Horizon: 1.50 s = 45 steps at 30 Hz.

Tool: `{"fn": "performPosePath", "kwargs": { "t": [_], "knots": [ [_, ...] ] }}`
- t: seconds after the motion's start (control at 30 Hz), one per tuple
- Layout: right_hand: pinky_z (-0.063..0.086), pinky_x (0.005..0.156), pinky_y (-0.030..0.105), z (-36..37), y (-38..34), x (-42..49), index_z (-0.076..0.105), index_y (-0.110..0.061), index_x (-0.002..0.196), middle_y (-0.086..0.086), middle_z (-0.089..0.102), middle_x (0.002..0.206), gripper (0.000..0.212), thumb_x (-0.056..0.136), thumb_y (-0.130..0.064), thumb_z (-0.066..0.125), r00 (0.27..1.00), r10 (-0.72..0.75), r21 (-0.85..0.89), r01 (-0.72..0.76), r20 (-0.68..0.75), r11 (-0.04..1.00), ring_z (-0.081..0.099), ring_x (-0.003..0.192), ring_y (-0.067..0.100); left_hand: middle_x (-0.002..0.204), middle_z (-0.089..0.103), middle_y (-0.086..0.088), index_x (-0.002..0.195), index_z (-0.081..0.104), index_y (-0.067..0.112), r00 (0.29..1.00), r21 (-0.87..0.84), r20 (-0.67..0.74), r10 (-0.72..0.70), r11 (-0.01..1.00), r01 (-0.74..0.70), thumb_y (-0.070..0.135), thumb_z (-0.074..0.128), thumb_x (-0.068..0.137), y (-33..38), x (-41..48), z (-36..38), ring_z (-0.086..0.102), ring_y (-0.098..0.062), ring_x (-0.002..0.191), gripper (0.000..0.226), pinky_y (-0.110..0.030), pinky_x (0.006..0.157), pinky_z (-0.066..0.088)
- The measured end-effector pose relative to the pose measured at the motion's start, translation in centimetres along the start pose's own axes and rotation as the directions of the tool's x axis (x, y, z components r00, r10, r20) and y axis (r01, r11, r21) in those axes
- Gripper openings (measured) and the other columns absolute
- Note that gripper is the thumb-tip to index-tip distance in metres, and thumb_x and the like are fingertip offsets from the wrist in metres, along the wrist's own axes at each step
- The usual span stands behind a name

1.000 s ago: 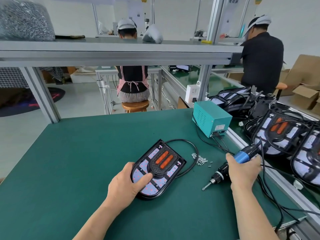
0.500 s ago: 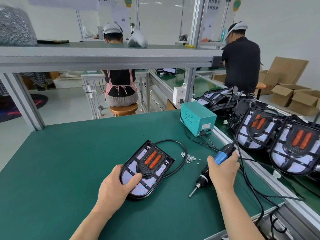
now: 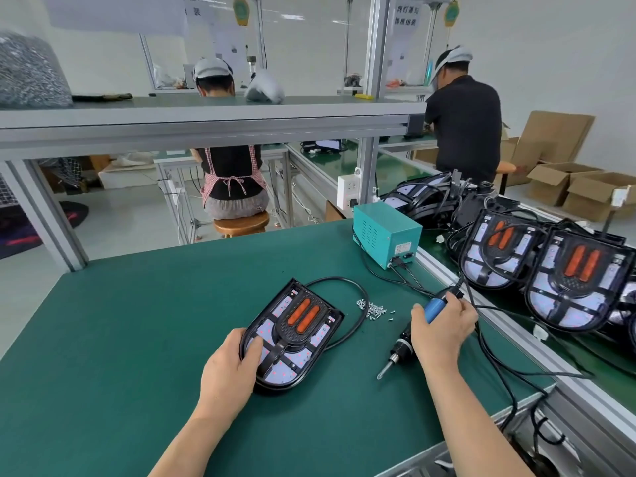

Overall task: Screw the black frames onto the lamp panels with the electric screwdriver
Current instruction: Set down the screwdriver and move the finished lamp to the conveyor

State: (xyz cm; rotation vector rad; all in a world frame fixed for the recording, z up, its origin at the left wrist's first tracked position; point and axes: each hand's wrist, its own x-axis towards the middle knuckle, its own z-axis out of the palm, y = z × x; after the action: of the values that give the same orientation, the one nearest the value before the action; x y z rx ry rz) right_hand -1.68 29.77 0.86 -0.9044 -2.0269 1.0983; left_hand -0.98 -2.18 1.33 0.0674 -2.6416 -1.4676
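**Head cam: a second on and no screw is going in yet**

Head view compared with a second back: barely anything has moved except the camera, which has swung so more of the stack of panels (image 3: 578, 280) on the right shows. So the task hasn't advanced in that second, I'd say.

The left hand (image 3: 227, 370) still grips the lamp panel (image 3: 282, 371) at its rounded near end, thumb on top and fingers curled under the edge. The panel lies flat on the green bench (image 3: 137, 339) with the black frame (image 3: 275, 352) seated on it, cable (image 3: 358, 304) looping off behind.

The right hand (image 3: 442, 330) is wrapped round the blue handle of the electric screwdriver (image 3: 401, 346), same as before. Its bit (image 3: 382, 371) slants down toward the bench, well to the right of the panel and not touching it. I can't tell if there's a screw on the tip.

The loose screws (image 3: 373, 309) sit between the panel and that hand. My guess is that picking one up comes next, then the frame holes. Watch the bit doesn't skate onto the LED face.
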Motion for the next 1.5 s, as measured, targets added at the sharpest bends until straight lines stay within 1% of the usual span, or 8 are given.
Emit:
{"fn": "performPosePath", "kwargs": {
  "t": [0.33,0.43,0.53,0.73,1.0,1.1,1.23,1.5],
  "knots": [
    [0.041,0.104,0.029,-0.4,-4.5,-6.9,0.056,0.001,0.127,0.015,0.045,0.133,0.040,0.088,0.008,0.065,0.847,-0.532,0.238,0.517,-0.003,0.822,0.048,0.117,0.019,0.064,0.062,0.005,0.081,0.055,0.029,0.998,0.033,-0.067,-0.011,0.999,0.013,0.032,0.046,0.098,-0.1,0.0,0.4,0.062,-0.025,0.065,0.020,-0.040,0.069,0.054],
    [0.039,0.104,0.024,0.8,-6.7,-10.9,0.045,-0.018,0.139,-0.004,0.041,0.134,0.047,0.096,-0.009,0.061,0.909,-0.177,0.429,-0.001,0.376,0.903,0.047,0.122,0.011,0.060,0.060,0.005,0.078,0.052,0.026,0.995,0.025,-0.099,-0.025,0.999,0.027,0.032,0.044,0.098,-0.1,0.1,0.5,0.063,-0.029,0.064,0.022,-0.042,0.069,0.054],
    [0.039,0.113,0.044,1.2,-7.9,-12.2,0.043,-0.019,0.142,0.001,0.044,0.138,0.048,0.098,-0.012,0.059,0.733,0.231,0.442,-0.597,0.640,0.670,0.050,0.117,0.014,0.064,0.060,0.002,0.076,0.048,0.021,0.989,-0.039,-0.137,-0.058,0.998,0.053,0.030,0.042,0.099,0.0,0.0,0.4,0.062,-0.034,0.068,0.025,-0.047,0.068,0.055],
    [0.058,0.083,0.046,1.2,-8.7,-12.1,0.063,-0.003,0.112,0.027,0.063,0.126,0.016,0.098,-0.008,0.060,0.571,0.314,0.467,-0.812,0.758,0.349,0.059,0.123,0.038,0.062,0.048,0.002,0.077,0.039,0.006,0.982,-0.128,-0.168,-0.084,0.990,0.063,0.025,0.044,0.098,0.5,-0.1,0.4,0.038,-0.021,0.059,0.029,-0.036,0.055,0.039],
    [0.054,0.089,0.039,3.0,-9.0,-14.0,0.054,-0.024,0.136,-0.005,0.070,0.122,0.050,0.091,-0.011,0.072,0.738,0.039,0.413,-0.419,0.674,0.809,0.067,0.110,0.017,0.068,0.050,0.006,0.082,0.045,0.000,0.984,-0.310,-0.139,-0.109,0.949,0.062,0.023,0.047,0.097,0.5,0.0,-0.2,0.037,-0.012,0.062,0.028,-0.033,0.060,0.038],
    [0.051,0.072,0.030,3.3,-9.2,-13.6,0.051,-0.024,0.138,-0.003,0.070,0.121,0.054,0.090,-0.009,0.071,0.749,-0.015,0.433,-0.367,0.663,0.823,0.068,0.102,0.013,0.070,0.053,0.005,0.086,0.050,0.001,0.983,-0.365,-0.159,-0.086,0.931,0.023,0.023,0.047,0.097,0.3,-0.1,-0.2,0.040,-0.014,0.065,0.025,-0.032,0.061,0.040],
    [0.053,0.100,0.050,3.7,-9.4,-13.2,0.044,-0.027,0.142,-0.001,0.068,0.124,0.058,0.092,-0.017,0.073,0.694,-0.058,0.402,-0.344,0.717,0.849,0.067,0.113,0.020,0.065,0.055,0.014,0.079,0.053,0.014,0.979,-0.377,-0.200,-0.037,0.925,-0.042,0.030,0.047,0.094,0.6,-0.3,-0.3,0.042,-0.009,0.061,0.023,-0.027,0.058,0.043],
    [0.046,0.110,0.049,3.5,-10.0,-12.8,0.038,-0.029,0.150,0.000,0.067,0.129,0.065,0.095,-0.010,0.068,0.717,-0.166,0.489,-0.270,0.677,0.829,0.064,0.120,0.017,0.059,0.039,0.014,0.063,0.040,0.026,0.970,-0.396,-0.239,0.046,0.908,-0.140,0.043,0.043,0.092,0.8,-0.7,-0.6,0.033,-0.009,0.057,0.033,-0.017,0.053,0.035]
  ]
}}
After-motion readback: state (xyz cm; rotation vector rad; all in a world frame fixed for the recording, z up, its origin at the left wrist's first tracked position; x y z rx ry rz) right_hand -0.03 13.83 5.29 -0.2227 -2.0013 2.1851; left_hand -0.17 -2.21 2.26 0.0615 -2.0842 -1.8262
